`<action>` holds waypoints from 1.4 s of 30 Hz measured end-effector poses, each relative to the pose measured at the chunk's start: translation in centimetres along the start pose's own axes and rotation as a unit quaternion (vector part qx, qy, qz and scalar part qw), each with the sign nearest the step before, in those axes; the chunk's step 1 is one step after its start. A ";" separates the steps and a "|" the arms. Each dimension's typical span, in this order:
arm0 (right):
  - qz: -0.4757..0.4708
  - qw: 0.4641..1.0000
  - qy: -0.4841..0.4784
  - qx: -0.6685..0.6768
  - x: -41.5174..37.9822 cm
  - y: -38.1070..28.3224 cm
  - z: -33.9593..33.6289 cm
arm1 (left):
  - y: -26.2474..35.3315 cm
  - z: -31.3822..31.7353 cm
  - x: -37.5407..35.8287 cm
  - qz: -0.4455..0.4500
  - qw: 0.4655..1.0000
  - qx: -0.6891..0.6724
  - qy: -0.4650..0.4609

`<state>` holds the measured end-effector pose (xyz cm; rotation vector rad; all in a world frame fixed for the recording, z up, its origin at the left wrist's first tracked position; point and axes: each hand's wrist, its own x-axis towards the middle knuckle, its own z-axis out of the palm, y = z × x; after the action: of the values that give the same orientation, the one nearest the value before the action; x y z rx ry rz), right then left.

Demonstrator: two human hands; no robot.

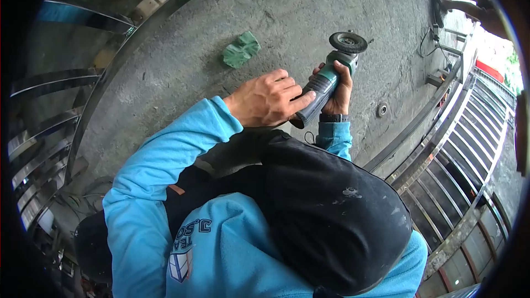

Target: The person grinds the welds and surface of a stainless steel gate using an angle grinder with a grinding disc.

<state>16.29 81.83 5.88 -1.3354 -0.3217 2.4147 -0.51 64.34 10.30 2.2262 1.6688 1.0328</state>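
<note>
A green and black angle grinder (pixel 322 81) is held at a slant, with its dark round disc (pixel 348 42) at the upper end. My right hand (pixel 342 85) is wrapped round its body just below the head, the thumb over the top. My left hand (pixel 270 98) is at the rear end, back of the hand up, index finger stretched onto the casing and the other fingers curled; its thumb is hidden. A crumpled green piece (pixel 240 49) lies on the concrete floor (pixel 182 38) left of the grinder.
Curved-looking metal frames (pixel 52 80) stand at the left. A barred metal frame (pixel 458 149) runs along the right. A small ring (pixel 382 110) lies on the floor. Another person's legs (pixel 464 0) and a cable (pixel 422 44) are at the upper right. My dark-clad knee (pixel 337 204) is below the grinder.
</note>
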 end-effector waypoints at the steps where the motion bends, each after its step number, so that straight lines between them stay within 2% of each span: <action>1: -0.008 1.000 0.005 -0.008 -0.1 0.1 0.0 | 0.1 -0.1 0.0 -0.001 1.000 0.003 -0.001; 3: -0.017 1.000 0.014 -0.021 -0.4 0.3 -0.2 | 0.4 0.2 -0.2 -0.021 0.998 -0.042 -0.036; 6: -0.031 0.998 0.036 -0.039 -0.5 0.8 -0.5 | 0.6 0.7 -0.8 -0.009 0.999 -0.009 -0.047; 14: -0.047 0.994 0.092 -0.043 -0.9 1.3 -1.9 | 1.4 2.6 -1.3 -0.010 1.000 0.009 -0.021; 16: -0.138 0.975 0.137 -0.112 -0.9 1.7 -1.7 | 1.5 3.2 -1.1 -0.007 0.999 0.043 -0.004; 17: -0.174 0.962 0.155 -0.142 -1.1 2.0 -1.5 | 1.9 3.5 -0.9 0.000 0.998 0.052 -0.026; 18: -0.172 0.962 0.149 -0.149 -1.2 2.0 -1.4 | 2.0 3.6 -0.8 0.005 0.997 0.067 -0.050; 19: -0.156 0.967 0.141 -0.145 -1.3 1.8 -1.3 | 2.1 3.6 -0.7 0.016 0.998 0.058 -0.016; 24: -0.091 0.979 0.127 -0.131 -1.9 0.5 -1.5 | 2.4 3.5 -0.4 0.067 0.995 0.076 0.015; 30: -0.056 0.980 0.122 -0.147 -2.4 -0.4 -1.0 | 2.5 4.2 -0.8 0.058 0.991 0.108 0.058; 32: -0.063 0.980 0.116 -0.150 -2.1 -0.6 -1.3 | 1.5 4.3 -0.9 0.033 0.999 0.000 0.040; 33: -0.060 0.980 0.113 -0.153 -2.0 -0.6 -1.2 | -0.4 3.3 -0.7 0.047 0.995 -0.081 -0.035; 35: -0.107 0.968 0.129 -0.184 -1.9 -0.6 -1.1 | -3.7 0.8 -1.3 -0.043 0.992 -0.040 -0.111; 37: -0.124 0.960 0.113 -0.225 -2.0 -0.7 -0.9 | -6.2 3.8 -4.4 -0.184 0.972 0.141 0.033; 39: -0.141 0.949 0.097 -0.264 -2.2 -0.8 0.0 | -8.0 4.5 -5.9 -0.325 0.924 0.185 -0.081; 42: -0.112 0.947 0.065 -0.293 -2.7 -0.6 1.3 | -9.2 6.0 -6.6 -0.371 0.911 0.133 -0.120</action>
<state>16.65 81.19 8.80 -1.5739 -1.1565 2.0999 -4.84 63.28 -1.76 1.4909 2.3326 0.3372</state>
